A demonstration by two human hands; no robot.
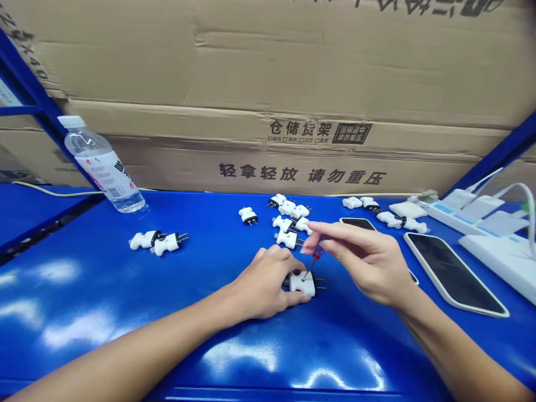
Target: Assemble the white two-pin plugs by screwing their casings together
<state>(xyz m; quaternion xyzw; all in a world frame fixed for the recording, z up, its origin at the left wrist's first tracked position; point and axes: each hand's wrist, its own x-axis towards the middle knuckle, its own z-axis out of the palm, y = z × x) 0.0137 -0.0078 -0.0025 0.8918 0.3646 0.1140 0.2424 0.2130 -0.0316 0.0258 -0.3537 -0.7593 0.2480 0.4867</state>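
- White plug (302, 283) lies on the blue table (188, 346) at the left hand's fingertips and below the right hand, its two prongs pointing rightward, away from the left palm.
- Left hand (266, 285) grips the plug across its body, thumb on the near side and fingers on the far side, keeping it against the table.
- Right hand (368, 257) pinches a small screwdriver (316, 255) between thumb and fingers, which hide most of its handle; the shaft slants down to the left, its tip at a dark spot on the plug's upper face. Whether a screw sits there is too small to tell.
- That slant looks like the main risk: with the shaft off upright, the tip could skid out of its seat and scratch the casing or jab the left fingers close beside it.
- Turning force could also twist the plug on the glossy table if the left hand's hold loosened, since only fingertips and thumb seem to brace it.
- Loose plugs (287, 240) lie just beyond the hands; a knock from the left knuckles could scatter them.
- One phone (355, 223) lies partly hidden behind the right hand, so that wrist might nudge it; another phone (456, 273) rests right of the forearm.
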